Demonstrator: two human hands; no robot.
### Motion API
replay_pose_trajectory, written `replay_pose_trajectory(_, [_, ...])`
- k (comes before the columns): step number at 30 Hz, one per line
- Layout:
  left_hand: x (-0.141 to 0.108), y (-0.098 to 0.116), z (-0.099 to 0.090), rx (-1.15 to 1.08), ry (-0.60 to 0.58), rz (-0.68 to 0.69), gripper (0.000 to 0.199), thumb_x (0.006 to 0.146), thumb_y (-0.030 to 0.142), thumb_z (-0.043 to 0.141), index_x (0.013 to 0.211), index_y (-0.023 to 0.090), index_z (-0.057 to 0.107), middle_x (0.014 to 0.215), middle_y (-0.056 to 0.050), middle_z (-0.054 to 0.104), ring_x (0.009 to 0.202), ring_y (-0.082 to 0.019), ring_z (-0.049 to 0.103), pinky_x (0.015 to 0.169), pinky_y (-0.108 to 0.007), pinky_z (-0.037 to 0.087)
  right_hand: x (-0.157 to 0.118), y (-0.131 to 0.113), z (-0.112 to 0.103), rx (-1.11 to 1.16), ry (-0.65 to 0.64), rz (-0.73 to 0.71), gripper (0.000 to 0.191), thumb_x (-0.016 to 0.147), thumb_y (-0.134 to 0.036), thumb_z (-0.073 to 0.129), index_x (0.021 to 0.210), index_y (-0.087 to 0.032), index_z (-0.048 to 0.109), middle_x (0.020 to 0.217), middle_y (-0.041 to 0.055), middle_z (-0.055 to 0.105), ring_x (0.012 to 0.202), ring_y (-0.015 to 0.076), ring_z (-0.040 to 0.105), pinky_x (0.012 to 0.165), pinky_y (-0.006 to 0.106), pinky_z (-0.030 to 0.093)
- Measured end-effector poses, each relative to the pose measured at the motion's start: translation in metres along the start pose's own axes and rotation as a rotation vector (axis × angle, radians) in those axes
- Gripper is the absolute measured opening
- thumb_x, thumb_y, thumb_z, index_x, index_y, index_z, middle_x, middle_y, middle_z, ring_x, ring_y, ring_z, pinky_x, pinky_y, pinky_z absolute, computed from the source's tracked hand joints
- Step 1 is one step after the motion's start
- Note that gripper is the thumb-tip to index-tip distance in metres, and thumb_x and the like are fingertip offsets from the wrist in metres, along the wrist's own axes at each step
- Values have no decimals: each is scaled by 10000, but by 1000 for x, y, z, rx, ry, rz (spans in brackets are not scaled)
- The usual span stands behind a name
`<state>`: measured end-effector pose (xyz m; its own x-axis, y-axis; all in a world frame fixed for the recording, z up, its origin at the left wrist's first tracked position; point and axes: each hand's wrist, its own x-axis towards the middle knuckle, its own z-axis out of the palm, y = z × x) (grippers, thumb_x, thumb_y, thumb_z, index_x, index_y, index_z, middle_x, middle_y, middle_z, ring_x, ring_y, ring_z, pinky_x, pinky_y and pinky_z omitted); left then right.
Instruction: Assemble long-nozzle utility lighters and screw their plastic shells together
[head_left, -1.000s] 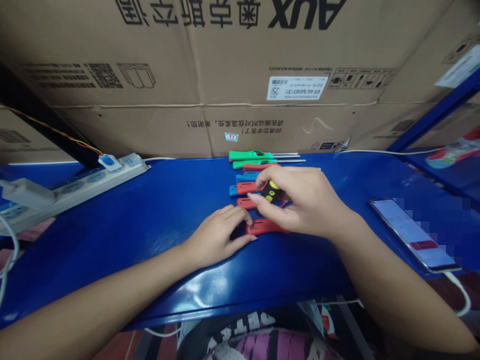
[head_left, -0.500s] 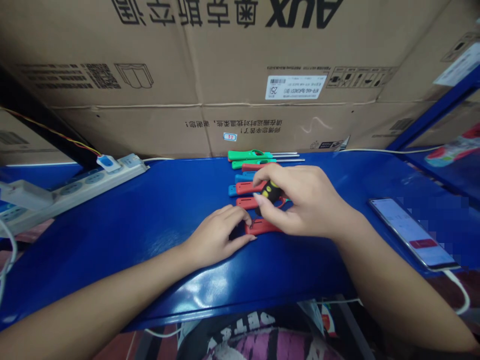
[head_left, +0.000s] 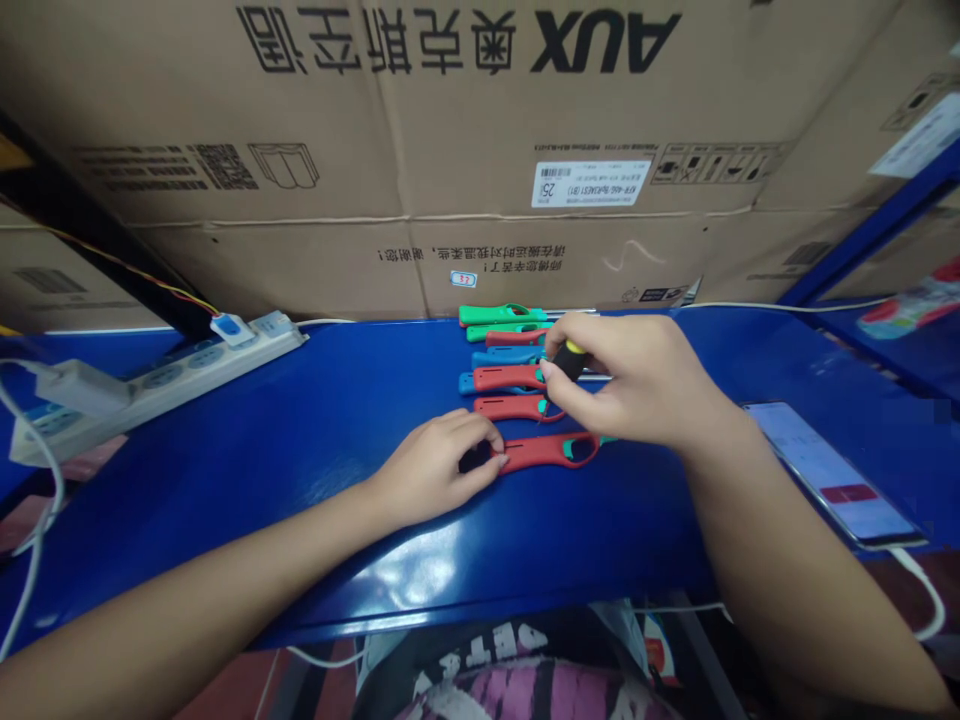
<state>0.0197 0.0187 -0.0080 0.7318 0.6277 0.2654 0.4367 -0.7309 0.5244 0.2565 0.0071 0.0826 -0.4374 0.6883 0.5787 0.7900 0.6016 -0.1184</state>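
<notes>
The nearest red gas lighter (head_left: 536, 453) lies on the blue shelf with its green trigger toward the right. My left hand (head_left: 442, 465) pinches that lighter's left end between thumb and fingers. Above the row of lighters, my right hand (head_left: 630, 375) grips a black-and-yellow screwdriver (head_left: 568, 362) by its handle; its tip is hidden. Beyond the nearest lighter lie another red lighter (head_left: 506, 407), a red lighter (head_left: 502, 377) overlapping a blue one (head_left: 466, 383), and more blue, red and green lighters (head_left: 487, 316). My right hand covers some of their metal tubes.
A large cardboard box (head_left: 337, 240) stands upright along the back of the blue shelf (head_left: 337, 400). On the left is a white power strip (head_left: 195, 375) with plugs and cables. To the right, a charging phone (head_left: 832, 475) lies beside my right forearm.
My right hand has lifted the screwdriver away from the nearest red lighter, moving up and slightly right, uncovering its trigger end. My left hand stays at the lighter's left end.
</notes>
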Motion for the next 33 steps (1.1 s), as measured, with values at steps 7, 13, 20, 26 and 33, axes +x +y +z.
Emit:
replay_pose_trajectory(7, [13, 5, -20, 309, -146, 133, 131, 994, 252, 510, 965, 191, 622, 946, -46, 708, 875, -212, 653, 797, -342, 502, 2, 6, 9, -57, -114, -12, 121, 842, -281, 538, 798, -192, 608, 729, 20, 702, 643, 169, 630, 565, 279, 308])
replay_pose_trajectory(13, [25, 6, -25, 594, -238, 282, 173, 998, 306, 508, 963, 176, 616, 975, -82, 666, 863, -238, 633, 752, -360, 495, 1, 9, 10, -70, -106, -14, 116, 846, -275, 536, 816, -194, 614, 734, 13, 704, 635, 164, 618, 564, 282, 293])
replay_pose_trajectory(20, [29, 7, -21, 680, -217, 312, 275, 1026, 272, 443, 897, 139, 646, 956, -91, 644, 768, -207, 623, 708, -351, 497, 1, 10, 10, -82, -113, 2, 126, 855, -278, 529, 813, -196, 614, 744, 9, 708, 652, 165, 630, 573, 279, 300])
replay_pose_trajectory(26, [31, 4, -45, 674, -110, 160, 304, 1038, 278, 376, 974, 150, 645, 1009, -97, 633, 894, -237, 625, 758, -358, 522, 0, 10, 8, -58, -107, -5, 115, 863, -280, 532, 823, -203, 607, 773, 0, 719, 662, 164, 635, 581, 278, 306])
replay_pose_trajectory(33, [21, -80, -65, 670, 26, -186, 328, 1033, 326, 329, 959, 147, 594, 1074, -137, 593, 919, -266, 611, 832, -399, 528, 0, 10, 9, -57, -106, 4, 119, 861, -289, 534, 818, -203, 604, 762, -7, 721, 647, 158, 623, 572, 277, 298])
